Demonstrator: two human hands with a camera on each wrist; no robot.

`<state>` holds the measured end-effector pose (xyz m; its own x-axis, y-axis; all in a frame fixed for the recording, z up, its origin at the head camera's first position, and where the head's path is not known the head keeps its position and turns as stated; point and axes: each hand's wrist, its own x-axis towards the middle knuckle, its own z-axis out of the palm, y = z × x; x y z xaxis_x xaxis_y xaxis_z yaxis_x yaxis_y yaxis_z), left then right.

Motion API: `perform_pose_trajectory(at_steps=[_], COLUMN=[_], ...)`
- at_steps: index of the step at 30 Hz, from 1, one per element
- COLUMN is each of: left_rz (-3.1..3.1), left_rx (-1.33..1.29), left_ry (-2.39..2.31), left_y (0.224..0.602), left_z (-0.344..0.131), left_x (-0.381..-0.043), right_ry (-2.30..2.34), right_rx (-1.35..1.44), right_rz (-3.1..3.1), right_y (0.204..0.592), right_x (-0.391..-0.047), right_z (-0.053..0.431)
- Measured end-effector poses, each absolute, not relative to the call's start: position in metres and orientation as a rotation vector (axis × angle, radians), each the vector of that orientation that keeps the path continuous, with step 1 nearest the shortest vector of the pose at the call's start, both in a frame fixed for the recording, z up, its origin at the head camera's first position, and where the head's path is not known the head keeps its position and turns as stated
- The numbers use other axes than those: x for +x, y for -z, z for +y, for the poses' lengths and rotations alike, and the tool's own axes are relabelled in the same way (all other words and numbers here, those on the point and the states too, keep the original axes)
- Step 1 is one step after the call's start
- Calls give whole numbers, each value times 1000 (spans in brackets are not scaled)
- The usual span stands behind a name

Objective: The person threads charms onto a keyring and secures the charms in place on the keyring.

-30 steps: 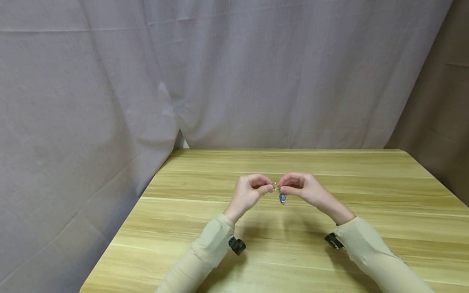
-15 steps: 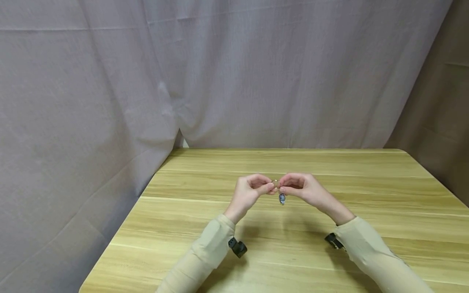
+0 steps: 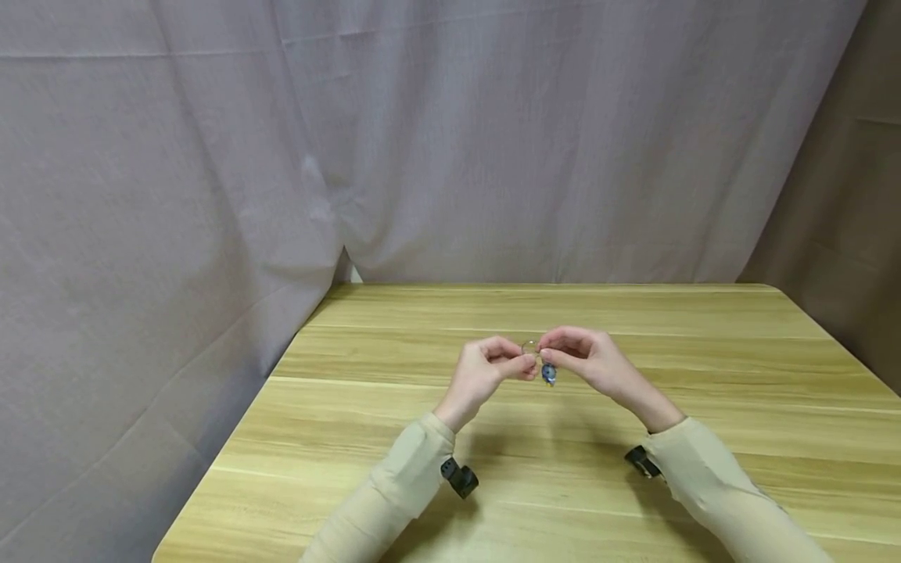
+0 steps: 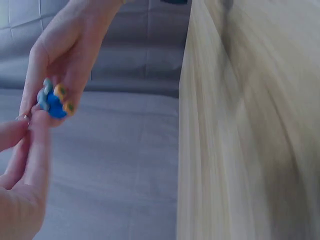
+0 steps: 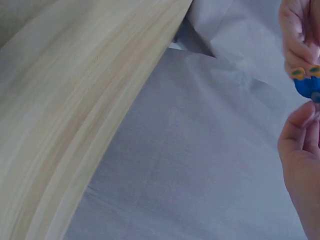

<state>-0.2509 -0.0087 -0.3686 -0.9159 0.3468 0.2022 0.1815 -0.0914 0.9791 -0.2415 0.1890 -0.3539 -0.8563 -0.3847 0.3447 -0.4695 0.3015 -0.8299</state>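
One blue charm (image 3: 549, 374): hangs in the air just below the right fingertips, well apart from the tabletop; the left wrist view shows orange tips (image 4: 60, 92) with green spots and pale blue-grey bits on it.
Charm's feel: probably light and fairly rigid, smooth enough to turn between the fingers; the small tips look like the weak spots, so best held by the blue body or its top end.
Thin ring (image 3: 530, 346): between the two hands, beside the charm; likely springy metal, slick and narrow, best pinched at the rim with fingertips.
Right hand (image 3: 591, 360): thumb and fingers pressed together in a pinch at the charm's top end; the exact link is hidden.
Left hand (image 3: 486, 371): thumb and fingers pinch the lower near side of the ring, leaving its far arc showing.
Wrists: pale sleeves (image 3: 415, 461), each with a black device (image 3: 460, 477) strapped on.
Wooden table (image 3: 380, 336): beneath both hands.
Grey curtain (image 3: 450, 141): behind and left of the table.
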Motion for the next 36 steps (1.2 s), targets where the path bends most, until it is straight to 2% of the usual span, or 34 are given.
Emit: perform_pose_trajectory(at_steps=[4, 11, 14, 18, 25, 30, 32, 36], left_rz=[2384, 2921, 3038, 3038, 2895, 2891, 2953, 3140], left_rx=[735, 1209, 1319, 1339, 1183, 1078, 1112, 1366], left_ry=[-1936, -1522, -1458, -1522, -1816, -1757, -1639, -1356], left_y=[368, 366, 365, 365, 365, 362, 362, 363], left_z=[-11, -15, -16, -16, -15, -15, -15, -15], left_x=[-250, -249, -250, -249, -246, -244, -244, -243], right_ry=[-1517, -1407, -1394, -1435, -1502, -1479, -1453, -1413], right_rx=[864, 916, 914, 863, 812, 839, 858, 879], right_rz=[-2498, -2550, -2579, -2597, -2579, -2575, -2599, -2650], right_y=[353, 351, 349, 348, 344, 342, 342, 342], right_x=[-242, -242, -241, -239, -239, -237, -237, -236], right_z=[189, 189, 189, 190, 190, 188, 188, 186])
